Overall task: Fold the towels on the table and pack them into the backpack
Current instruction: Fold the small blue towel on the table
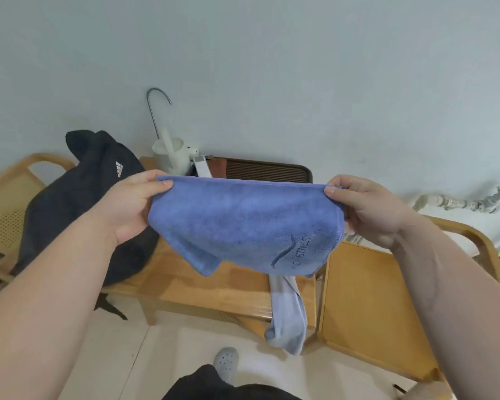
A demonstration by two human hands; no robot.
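Pale wall (300, 67) backs one wooden table (185, 272) set between two wooden chairs (373, 298). One black backpack (78, 197) sits at the table's left end. Of two towels, one blue towel (243, 226) hangs above the table, its top corners pinched by the left hand (127, 206) and the right hand (370, 209). One pale grey towel (289, 313) drapes off the table's front edge.

Your blue towel (243, 220) hides much of the worktop (185, 284) and the upper part of the pale towel (289, 316); the small mark beside its FITNESS lettering is unreadable.
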